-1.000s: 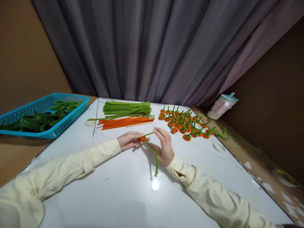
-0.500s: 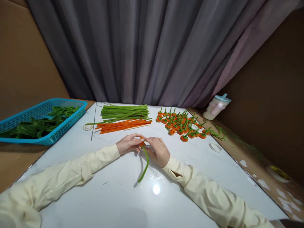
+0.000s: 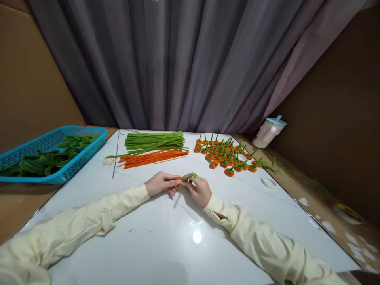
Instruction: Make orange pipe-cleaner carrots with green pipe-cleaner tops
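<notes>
I find the orange piece (image 3: 177, 183) nearer me than the orange stems (image 3: 151, 158), above the white surface (image 3: 133, 253). My left hand (image 3: 162, 183) has its grip closed on it. My right hand (image 3: 199, 190) has its grip closed on the green stem (image 3: 189, 177) beside it. Beyond the orange stems lie green stems (image 3: 154, 140); right of them, finished orange heads (image 3: 228, 154); left, a blue basket (image 3: 63, 174).
</notes>
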Demonstrator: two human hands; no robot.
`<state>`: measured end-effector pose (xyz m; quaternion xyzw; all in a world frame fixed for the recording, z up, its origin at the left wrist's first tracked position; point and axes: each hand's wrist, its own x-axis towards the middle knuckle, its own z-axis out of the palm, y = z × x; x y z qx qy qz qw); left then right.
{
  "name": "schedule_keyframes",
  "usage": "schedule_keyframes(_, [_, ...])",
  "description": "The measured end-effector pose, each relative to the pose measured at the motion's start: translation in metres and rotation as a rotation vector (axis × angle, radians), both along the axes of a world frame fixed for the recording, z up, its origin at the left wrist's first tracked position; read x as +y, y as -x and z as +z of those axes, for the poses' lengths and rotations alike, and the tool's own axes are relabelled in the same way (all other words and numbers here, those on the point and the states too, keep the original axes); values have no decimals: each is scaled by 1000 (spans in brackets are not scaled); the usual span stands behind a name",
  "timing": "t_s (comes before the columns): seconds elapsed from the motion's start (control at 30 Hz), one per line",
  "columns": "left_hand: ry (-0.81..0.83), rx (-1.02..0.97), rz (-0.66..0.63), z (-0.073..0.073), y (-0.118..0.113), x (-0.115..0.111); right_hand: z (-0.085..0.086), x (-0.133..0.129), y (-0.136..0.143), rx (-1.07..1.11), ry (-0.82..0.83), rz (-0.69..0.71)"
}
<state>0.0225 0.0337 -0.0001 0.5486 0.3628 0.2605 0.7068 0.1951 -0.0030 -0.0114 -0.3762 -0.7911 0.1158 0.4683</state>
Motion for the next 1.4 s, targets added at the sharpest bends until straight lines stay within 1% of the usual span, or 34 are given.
schedule_keyframes(0.07, [-5,-9,6,0,-1,-1,1,-1,0,-1,33,-15])
schedule_keyframes(0.23, [-37,-15,22,0,-3,-4,3,-3,2,34,56,32])
schedule_keyframes(0.33, [-78,-9,64,-1,-4,-6,3,-3,4,54,116,0])
schedule_keyframes(0.4, [-111,-12,97,-1,-4,-8,3,-3,6,104,226,-38])
schedule_keyframes(0.47, [-141,-14,120,-1,-5,-10,3,-3,9,198,388,-61])
schedule_keyframes(0.57, [-179,3,156,-1,-6,-13,3,-3,11,387,639,-44])
schedule_keyframes(0.63, [-201,19,181,-2,-6,-15,4,-4,13,464,729,-28])
schedule_keyframes(0.7, [-245,30,184,-4,-5,-17,6,-5,14,512,774,-11])
schedule_keyframes(0.73, [-293,37,179,-4,-5,-18,8,-6,14,545,804,6])
schedule_keyframes(0.8, [-460,61,157,-5,-3,-19,10,-6,14,626,893,58])
schedule_keyframes(0.93, [-958,136,120,-8,1,-17,10,-4,12,698,1045,145])
schedule_keyframes(1.0, [-1164,156,93,-10,4,-16,9,-2,10,715,1110,177])
schedule_keyframes(1.03, [-1239,164,65,-11,6,-15,7,-1,9,719,1140,194])
schedule_keyframes(1.1, [-1320,185,-11,-14,9,-14,5,2,6,715,1194,234])
schedule_keyframes(1.17, [-1326,216,-60,-15,11,-13,3,4,3,701,1231,277])
schedule_keyframes(1.2, [-1307,229,-62,-15,11,-12,2,6,2,690,1242,300])
schedule_keyframes(1.3, [-1214,245,-35,-13,11,-7,3,14,-1,633,1259,378])
schedule_keyframes(1.4, [-1133,236,-8,-9,11,-1,6,24,-1,529,1273,467])
